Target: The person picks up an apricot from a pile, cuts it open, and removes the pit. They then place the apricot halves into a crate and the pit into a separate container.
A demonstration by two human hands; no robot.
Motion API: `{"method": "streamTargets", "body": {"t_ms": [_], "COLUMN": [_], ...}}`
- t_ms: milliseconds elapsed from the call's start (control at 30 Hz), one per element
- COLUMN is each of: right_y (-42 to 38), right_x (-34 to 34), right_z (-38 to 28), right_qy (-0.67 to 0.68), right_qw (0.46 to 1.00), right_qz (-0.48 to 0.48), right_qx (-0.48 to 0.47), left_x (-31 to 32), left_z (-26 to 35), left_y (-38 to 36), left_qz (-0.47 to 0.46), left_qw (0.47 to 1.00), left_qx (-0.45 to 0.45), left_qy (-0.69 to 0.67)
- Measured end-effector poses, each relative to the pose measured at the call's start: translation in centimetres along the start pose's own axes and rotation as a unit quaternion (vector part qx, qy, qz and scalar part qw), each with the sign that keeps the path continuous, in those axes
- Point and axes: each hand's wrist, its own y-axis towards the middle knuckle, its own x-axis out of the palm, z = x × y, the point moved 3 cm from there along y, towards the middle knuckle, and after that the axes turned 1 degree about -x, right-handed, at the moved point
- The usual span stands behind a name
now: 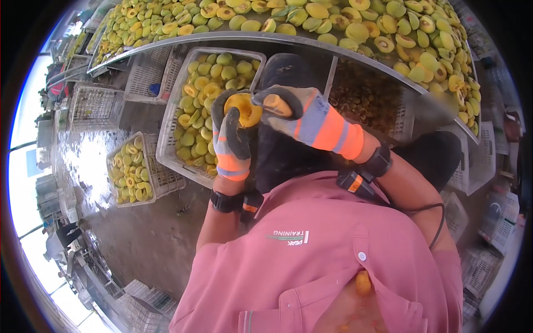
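Fruit (251, 114), round, yellow and hollowed, sits near a plastic crate (170, 115), gripped by the knit-gloved fingers of the left hand (232, 136); the right hand (287, 114) curls closed around a smooth tan handle (277, 105).

The pink shirt (327, 261) bears the words "PEAK" and "TRAINING", seen upside down

left hand (231, 136) holds a cut fruit (248, 112); right hand (294, 114) grips a handle (276, 106).
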Motion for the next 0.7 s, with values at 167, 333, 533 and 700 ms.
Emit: {"method": "streamTargets", "body": {"t_ms": [167,333,533,700], "right_y": [0.2,-0.1,-1.7,-2.2], "right_x": [2.0,2.3,0.3,-0.5], "right_z": [1.6,3.0,2.3,4.5], "right_qy": [-0.147,-0.221,-0.008,-0.017], "right_qw": [0.988,0.967,0.944,0.98], "right_qz": [-0.05,-0.122,-0.302,-0.056], "right_qx": [-0.005,0.037,0.136,0.188], "left_x": [1.2,1.9,1.5,0.0], "left_z": [2.7,1.4,1.0,-0.2], "left_y": [0.8,-0.3,-0.6,-0.4], "left_qz": [0.047,-0.01,-0.013,0.0], "left_qw": [0.905,0.963,0.997,0.999], "left_qx": [-0.285,-0.238,-0.074,-0.044], "left_qy": [-0.313,-0.125,0.01,0.016]}}
